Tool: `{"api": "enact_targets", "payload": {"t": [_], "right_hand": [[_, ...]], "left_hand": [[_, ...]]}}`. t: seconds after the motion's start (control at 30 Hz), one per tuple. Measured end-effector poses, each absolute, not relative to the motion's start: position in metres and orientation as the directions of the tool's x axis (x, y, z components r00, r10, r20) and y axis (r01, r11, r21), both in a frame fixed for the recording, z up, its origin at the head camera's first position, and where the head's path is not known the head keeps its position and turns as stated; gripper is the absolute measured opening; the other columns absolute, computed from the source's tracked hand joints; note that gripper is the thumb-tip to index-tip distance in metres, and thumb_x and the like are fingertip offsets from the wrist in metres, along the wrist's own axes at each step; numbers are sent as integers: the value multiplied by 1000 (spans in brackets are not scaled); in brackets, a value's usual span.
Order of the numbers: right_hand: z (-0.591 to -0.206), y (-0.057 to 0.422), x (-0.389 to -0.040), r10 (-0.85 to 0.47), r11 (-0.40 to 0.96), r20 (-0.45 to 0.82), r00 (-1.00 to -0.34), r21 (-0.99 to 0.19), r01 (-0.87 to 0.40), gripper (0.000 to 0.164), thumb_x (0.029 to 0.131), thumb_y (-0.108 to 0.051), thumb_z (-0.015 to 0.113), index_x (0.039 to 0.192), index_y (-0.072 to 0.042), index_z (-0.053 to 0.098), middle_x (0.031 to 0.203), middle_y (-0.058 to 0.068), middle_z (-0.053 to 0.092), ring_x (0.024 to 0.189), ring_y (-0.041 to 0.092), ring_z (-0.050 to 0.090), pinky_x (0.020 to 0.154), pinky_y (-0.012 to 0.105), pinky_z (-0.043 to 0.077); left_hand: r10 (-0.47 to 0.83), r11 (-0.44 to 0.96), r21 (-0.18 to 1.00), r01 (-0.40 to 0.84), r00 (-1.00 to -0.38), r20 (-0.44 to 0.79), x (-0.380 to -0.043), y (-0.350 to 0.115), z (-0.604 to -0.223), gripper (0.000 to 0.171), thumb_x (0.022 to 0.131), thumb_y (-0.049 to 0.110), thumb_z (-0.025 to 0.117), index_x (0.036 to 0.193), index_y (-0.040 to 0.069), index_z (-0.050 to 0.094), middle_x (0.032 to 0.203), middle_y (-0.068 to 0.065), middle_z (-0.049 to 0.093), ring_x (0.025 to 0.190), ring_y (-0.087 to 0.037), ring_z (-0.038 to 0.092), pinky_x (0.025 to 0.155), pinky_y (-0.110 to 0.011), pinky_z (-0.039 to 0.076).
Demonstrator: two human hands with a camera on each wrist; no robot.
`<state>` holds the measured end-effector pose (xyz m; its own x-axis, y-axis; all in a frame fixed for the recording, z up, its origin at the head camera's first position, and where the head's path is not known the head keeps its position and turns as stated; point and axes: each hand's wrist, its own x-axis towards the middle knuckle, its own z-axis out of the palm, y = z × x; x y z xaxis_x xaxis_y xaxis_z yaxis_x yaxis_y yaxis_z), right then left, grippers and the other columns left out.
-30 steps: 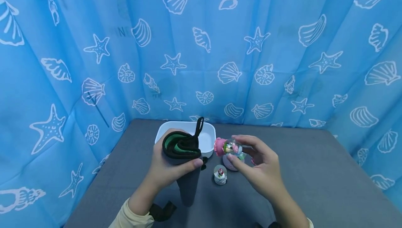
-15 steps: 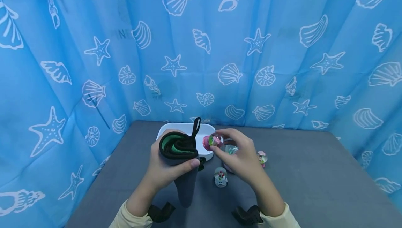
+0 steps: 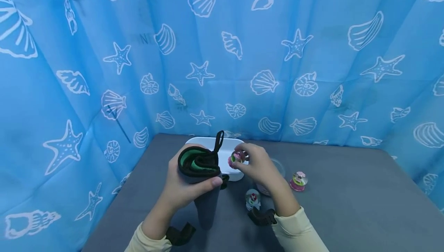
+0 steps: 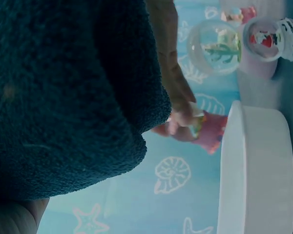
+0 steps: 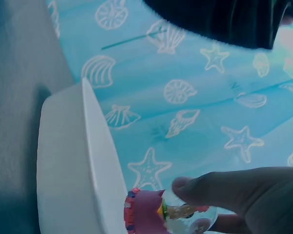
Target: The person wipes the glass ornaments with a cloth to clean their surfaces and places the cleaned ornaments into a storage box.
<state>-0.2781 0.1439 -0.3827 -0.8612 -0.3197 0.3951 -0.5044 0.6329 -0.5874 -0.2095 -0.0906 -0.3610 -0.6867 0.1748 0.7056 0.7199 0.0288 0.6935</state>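
My left hand (image 3: 180, 184) grips a folded towel (image 3: 204, 194), grey outside and green inside, with black edging and a hanging loop. It stands upright in front of the white basin (image 3: 237, 176) in the head view. With thumb and fingers my right hand (image 3: 258, 163) pinches a small snow globe (image 3: 233, 162) by its glass. That globe lies tilted on its side over the basin, its pink base (image 5: 145, 212) facing the inside. In the left wrist view, the pink base overlaps the basin's rim (image 4: 233, 146). Towel blocks much of that view.
A small snow globe with a white base (image 3: 252, 199) stands near my right wrist. Partly behind my right forearm is a larger snow globe (image 4: 215, 47). Farther right, a pink-based globe (image 3: 299, 181) stands on the grey table (image 3: 347, 205). A blue shell-patterned curtain (image 3: 215, 71) hangs behind.
My right hand has carried the snow globe left, to over the basin, uncovering the pink-based globe at the right. The left hand keeps its hold on the towel.
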Motion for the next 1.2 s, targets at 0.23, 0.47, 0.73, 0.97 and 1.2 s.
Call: {"api": "enact_targets", "payload": {"t": [0.23, 0.47, 0.73, 0.97, 1.2], "right_hand": [[-388, 142, -300, -336, 679, 269, -903, -595, -430, 29, 89, -10, 85, 115, -4, 74, 98, 7, 73, 95, 25, 68, 83, 43, 60], [-391, 136, -312, -348, 721, 174, -921, -579, -381, 24, 88, -10, 85, 107, -4, 73, 88, 6, 68, 80, 19, 59, 72, 36, 54], [-400, 129, -322, -334, 788, 125, -934, -507, -350, 22, 88, -4, 83, 107, -4, 72, 89, 6, 69, 77, 19, 58, 70, 37, 54], [-405, 125, -320, -317, 853, 105, -943, -402, -332, 24, 89, -12, 86, 110, -10, 74, 91, 4, 71, 80, 20, 60, 75, 40, 56], [-410, 120, -319, -319, 876, 91, -944, -353, -330, 27, 89, -15, 87, 113, -10, 75, 93, 3, 73, 81, 20, 62, 79, 43, 58]], "left_hand": [[175, 32, 704, 710, -697, 695, -216, -96, -364, 59, 75, 11, 94, 126, 11, 65, 114, -10, 69, 104, -23, 70, 94, -35, 60], [163, 11, 719, 695, -711, 684, -218, -100, -363, 59, 75, 12, 95, 126, 13, 65, 115, -10, 69, 105, -25, 70, 93, -36, 61], [156, 29, 713, 700, -708, 689, -220, -104, -363, 60, 74, 12, 94, 126, 15, 65, 115, -10, 69, 105, -25, 70, 94, -36, 60], [159, -5, 703, 711, -693, 703, -220, -102, -362, 59, 75, 15, 94, 127, 13, 65, 116, -11, 69, 106, -25, 69, 95, -36, 60], [164, -3, 712, 702, -702, 693, -217, -102, -362, 60, 75, 14, 94, 128, 14, 65, 116, -10, 69, 106, -26, 68, 94, -36, 60]]}}
